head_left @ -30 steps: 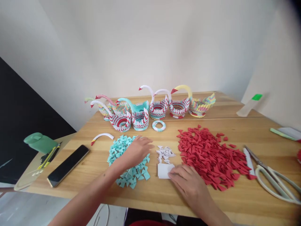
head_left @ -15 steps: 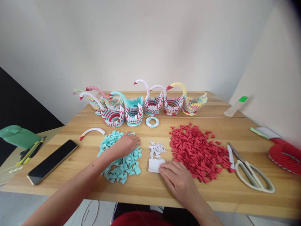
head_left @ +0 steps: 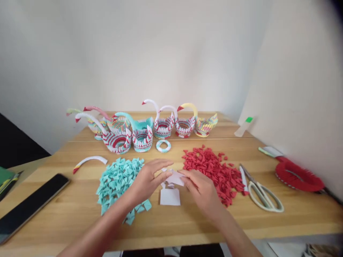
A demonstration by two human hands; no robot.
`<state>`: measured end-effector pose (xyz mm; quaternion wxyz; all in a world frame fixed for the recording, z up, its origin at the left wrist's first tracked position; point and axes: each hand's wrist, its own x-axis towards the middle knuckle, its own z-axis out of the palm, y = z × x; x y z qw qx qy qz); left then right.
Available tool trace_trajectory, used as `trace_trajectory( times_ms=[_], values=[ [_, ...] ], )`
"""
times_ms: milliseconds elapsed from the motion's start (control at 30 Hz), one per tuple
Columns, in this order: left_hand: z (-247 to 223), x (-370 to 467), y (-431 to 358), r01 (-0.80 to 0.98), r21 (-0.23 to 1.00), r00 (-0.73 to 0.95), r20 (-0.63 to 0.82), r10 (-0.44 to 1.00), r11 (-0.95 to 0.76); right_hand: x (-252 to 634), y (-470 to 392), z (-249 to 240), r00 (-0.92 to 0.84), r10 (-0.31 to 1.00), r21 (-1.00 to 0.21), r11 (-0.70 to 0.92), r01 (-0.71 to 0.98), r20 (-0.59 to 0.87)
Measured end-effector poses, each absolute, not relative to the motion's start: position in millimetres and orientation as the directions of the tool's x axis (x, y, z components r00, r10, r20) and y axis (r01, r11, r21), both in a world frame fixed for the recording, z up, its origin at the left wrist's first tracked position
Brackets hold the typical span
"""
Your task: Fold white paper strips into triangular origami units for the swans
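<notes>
My left hand (head_left: 149, 180) and my right hand (head_left: 199, 187) meet over the middle of the wooden table (head_left: 80, 210) and together pinch a small white paper slip (head_left: 175, 177) held just above the surface. Below it lies a small stack of white paper slips (head_left: 169, 196). A pile of turquoise folded triangles (head_left: 118, 178) lies under and to the left of my left hand. A pile of red folded triangles (head_left: 211, 167) spreads to the right of my right hand.
A row of modular paper swans (head_left: 142, 128) stands at the back with a small paper ring (head_left: 163, 145). A loose white swan neck (head_left: 89, 161) and a black phone (head_left: 29, 205) lie left. Scissors (head_left: 261, 191), a red paper disc (head_left: 298, 176) and a glue bottle (head_left: 243, 126) are at right.
My left hand left the turquoise pile and came to the middle. My right hand lifted a white slip off the stack, and both hands hold it. The view shifted to the right.
</notes>
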<state>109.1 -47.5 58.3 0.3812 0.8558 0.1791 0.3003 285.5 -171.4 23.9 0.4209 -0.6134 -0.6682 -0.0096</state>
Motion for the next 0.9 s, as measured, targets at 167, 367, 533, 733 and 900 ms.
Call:
trace_trajectory(
  times_ms=[167, 367, 533, 733, 900],
  values=[
    [55, 109, -48, 0.107, 0.899, 0.714, 0.227, 0.662, -0.424, 281, -162, 40, 0.087, 0.833, -0.537, 0.269, 0.8, 0.546],
    [48, 108, -44, 0.014, 0.999, 0.659, 0.022, 0.752, -0.041, 285, -156, 43, 0.246, 0.818, -0.707, 0.25, 0.662, 0.519],
    [45, 108, -43, -0.038, 0.994, 0.641, -0.059, 0.765, 0.107, 292, -145, 45, -0.034, 0.749, -0.477, 0.456, 0.751, 0.662],
    [46, 109, -47, -0.017, 0.998, 0.696, -0.027, 0.718, 0.054, 290, -129, 42, 0.07, 0.77, -0.632, 0.464, 0.62, 0.634],
    [40, 110, -49, 0.036, 0.98, 0.658, 0.123, 0.743, -0.194, 290, -128, 23, 0.236, 0.829, -0.819, 0.38, 0.429, 0.508]
  ],
)
